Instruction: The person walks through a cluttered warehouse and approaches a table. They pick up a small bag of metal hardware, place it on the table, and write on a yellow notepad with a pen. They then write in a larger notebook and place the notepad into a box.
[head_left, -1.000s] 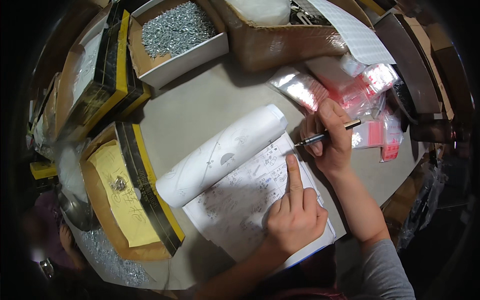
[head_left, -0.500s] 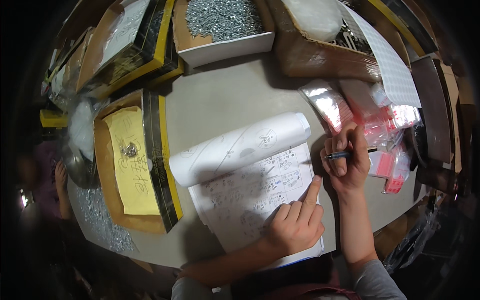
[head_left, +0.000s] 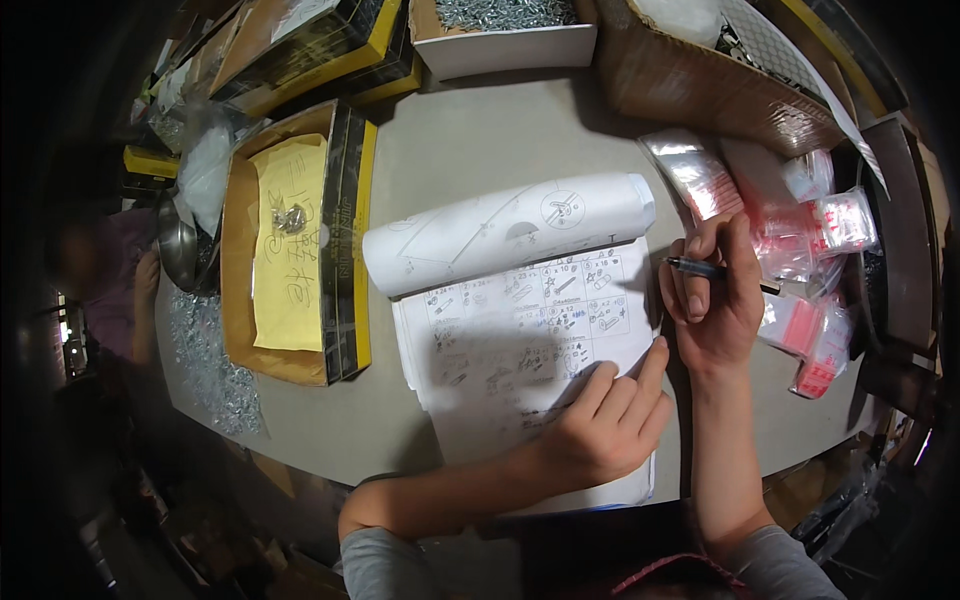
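Note:
My right hand (head_left: 718, 310) is closed around a black pen (head_left: 698, 268), raised beside the right edge of a stack of printed sheets (head_left: 470, 345). The pen lies roughly crosswise over the fingers, off the paper. My left hand (head_left: 612, 425) rests on the lower right of the sheets, its index finger stretched toward their right edge and the others bent; nothing shows in it. Small drawings of parts in a grid and handwritten marks cover the page. The upper sheets are folded back into a loose roll (head_left: 510, 232) across the top. Shadow dims the lower left of the page.
On the left is an open box (head_left: 240, 340) with a yellow handwritten sheet (head_left: 288, 240) inside. Loose screws (head_left: 215, 375) lie beyond it. Clear plastic bags with red marks (head_left: 800, 240) lie at right. Boxes of hardware (head_left: 505, 52) line the back. Another person (head_left: 120, 270) is at far left.
The view has shifted, so the table and sheets appear higher and slightly further right. Both hands keep nearly the same pose, with the pen still in my right hand.

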